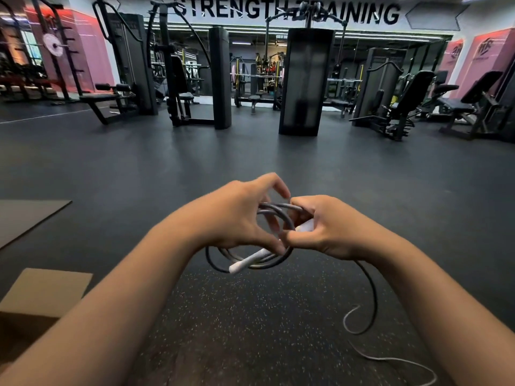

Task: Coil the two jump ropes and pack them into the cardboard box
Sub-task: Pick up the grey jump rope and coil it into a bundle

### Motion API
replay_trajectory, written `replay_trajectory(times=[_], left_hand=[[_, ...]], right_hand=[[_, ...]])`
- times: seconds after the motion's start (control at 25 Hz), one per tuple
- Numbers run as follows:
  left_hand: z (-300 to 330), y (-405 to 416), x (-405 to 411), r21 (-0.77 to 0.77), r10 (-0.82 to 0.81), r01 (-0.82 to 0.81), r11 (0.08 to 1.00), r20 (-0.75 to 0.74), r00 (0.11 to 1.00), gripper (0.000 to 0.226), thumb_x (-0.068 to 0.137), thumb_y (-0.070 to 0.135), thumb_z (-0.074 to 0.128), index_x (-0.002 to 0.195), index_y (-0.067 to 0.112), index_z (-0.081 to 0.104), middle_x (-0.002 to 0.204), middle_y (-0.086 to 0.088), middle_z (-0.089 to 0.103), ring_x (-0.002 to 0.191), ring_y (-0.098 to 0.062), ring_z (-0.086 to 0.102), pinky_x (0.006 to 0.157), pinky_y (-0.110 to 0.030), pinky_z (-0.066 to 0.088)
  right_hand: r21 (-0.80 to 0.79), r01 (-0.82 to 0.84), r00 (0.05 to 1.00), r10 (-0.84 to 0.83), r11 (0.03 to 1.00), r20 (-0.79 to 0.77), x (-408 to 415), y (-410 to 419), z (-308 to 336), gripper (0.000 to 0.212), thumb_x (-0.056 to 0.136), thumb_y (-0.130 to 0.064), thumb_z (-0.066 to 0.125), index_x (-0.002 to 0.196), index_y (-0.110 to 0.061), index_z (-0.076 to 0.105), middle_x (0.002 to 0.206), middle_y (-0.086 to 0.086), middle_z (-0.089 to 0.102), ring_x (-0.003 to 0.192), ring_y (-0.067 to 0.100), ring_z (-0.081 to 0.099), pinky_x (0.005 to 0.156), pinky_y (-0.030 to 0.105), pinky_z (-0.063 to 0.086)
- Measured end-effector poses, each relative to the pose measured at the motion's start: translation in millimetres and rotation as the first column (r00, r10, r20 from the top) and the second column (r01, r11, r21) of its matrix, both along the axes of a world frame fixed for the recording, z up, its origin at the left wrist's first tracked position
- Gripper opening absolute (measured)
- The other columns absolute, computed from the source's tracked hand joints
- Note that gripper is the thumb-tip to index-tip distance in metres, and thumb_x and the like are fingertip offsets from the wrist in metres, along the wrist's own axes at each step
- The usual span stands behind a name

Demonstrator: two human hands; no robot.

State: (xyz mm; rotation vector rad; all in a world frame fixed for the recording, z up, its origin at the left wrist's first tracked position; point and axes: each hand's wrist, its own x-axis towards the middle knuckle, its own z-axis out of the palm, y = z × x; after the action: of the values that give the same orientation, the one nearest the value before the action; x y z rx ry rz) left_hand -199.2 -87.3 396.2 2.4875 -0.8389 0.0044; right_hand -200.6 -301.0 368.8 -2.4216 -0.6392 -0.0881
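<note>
Mid-coil, that was where things stood! Both hands were up in front of the chest, working the grey jump rope [274,215] into loops above the speckled gym floor [250,316]. The left hand [239,215] had its fingers curled loosely, thumb and fingertips pinching the bundle near its lower edge, where one white handle [249,261] stuck out down and to the left. The right hand [328,227] was closed around the other side of the coil, and a second white handle [305,225] peeked out of its grip. Several loops were already gathered between the two hands, but a long tail of the same rope hung from under the right hand and swung down in a wide arc.

Below it, a thinner pale cord [390,358] trailed loose across the floor at lower right; that looked like the second rope, not yet coiled, though I could not be sure. The cardboard box [41,296] sat at lower left, near the left forearm, one flap showing and its inside out of view.

Next, by my reckoning, the hanging tail needed feeding round into the bundle without letting the loops spring apart, then the coil had to travel left to the box.

As for writing: big dark letters on the far wall read "STRENGTH TRAINING", partly crossed by machine frames. Pink panels at right carried a logo too small to read
</note>
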Motion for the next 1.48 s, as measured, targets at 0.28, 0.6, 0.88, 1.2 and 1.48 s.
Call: replay_trajectory(times=[0.28, 0.6, 0.88, 1.2, 1.48], left_hand=[[-28, -7, 16, -0.06, 0.037, -0.048, 0.997, -0.175, 0.984, 0.027, 0.063, 0.042, 0.092, 0.083, 0.032, 0.077, 0.08, -0.003, 0.076, 0.081, -0.027, 0.069, 0.083, -0.05, 0.054], [-15, 6, 6, -0.673, -0.146, -0.112, 0.731, -0.315, 0.938, 0.018, 0.077, 0.022, 0.082, 0.09, 0.012, 0.075, 0.082, -0.005, 0.079, 0.044, -0.004, 0.047, 0.041, -0.015, 0.033], [-20, -20, 14, -0.906, -0.054, -0.409, 0.104, -0.416, 0.908, 0.017, 0.089, 0.034, 0.077, 0.086, 0.018, 0.071, 0.109, -0.005, 0.076, 0.044, -0.01, 0.021, 0.038, -0.022, 0.018], [-28, -24, 7, -0.873, 0.051, -0.455, 0.172, -0.454, 0.89, 0.04, 0.087, 0.05, 0.073, 0.108, 0.016, 0.069, 0.096, -0.001, 0.08, 0.055, -0.011, 0.059, 0.053, -0.026, 0.049], [7, 31, 18, -0.678, 0.176, -0.029, 0.734, 0.149, 0.973, 0.089, 0.072, 0.07, 0.074, 0.143, 0.025, 0.046, 0.131, 0.005, 0.067, 0.124, -0.007, 0.062, 0.109, -0.031, 0.046]], right_hand=[[0.205, -0.066, 0.982, 0.1, 0.977, -0.16, -1, -1, -8, 0.042, 0.087, -0.029, 0.082, 0.106, -0.027, 0.045, 0.066, -0.001, 0.069, 0.056, 0.012, 0.048, 0.058, 0.028, 0.039], [0.703, 0.169, 0.983, -0.166, 0.691, -0.074, 2, -9, 7, 0.044, 0.091, -0.056, 0.062, 0.087, -0.013, 0.062, 0.053, 0.0, 0.048, 0.043, 0.012, 0.036, 0.042, 0.02, 0.027], [0.65, 0.139, 0.987, -0.052, 0.748, -0.15, -6, 22, -12, 0.057, 0.091, -0.069, 0.043, 0.102, -0.018, 0.066, 0.079, -0.005, 0.068, 0.05, 0.011, 0.041, 0.045, 0.024, 0.032], [0.686, 0.156, 0.983, -0.183, 0.711, -0.035, -9, 44, -6, 0.049, 0.099, -0.048, 0.053, 0.089, -0.001, 0.062, 0.068, 0.01, 0.056, 0.043, -0.001, 0.049, 0.047, 0.014, 0.037], [0.297, 0.022, 1.0, -0.022, 0.955, -0.005, -5, 2, 5, 0.049, 0.089, -0.061, 0.061, 0.086, -0.012, 0.065, 0.052, -0.007, 0.049, 0.05, 0.014, 0.044, 0.052, 0.028, 0.036]])
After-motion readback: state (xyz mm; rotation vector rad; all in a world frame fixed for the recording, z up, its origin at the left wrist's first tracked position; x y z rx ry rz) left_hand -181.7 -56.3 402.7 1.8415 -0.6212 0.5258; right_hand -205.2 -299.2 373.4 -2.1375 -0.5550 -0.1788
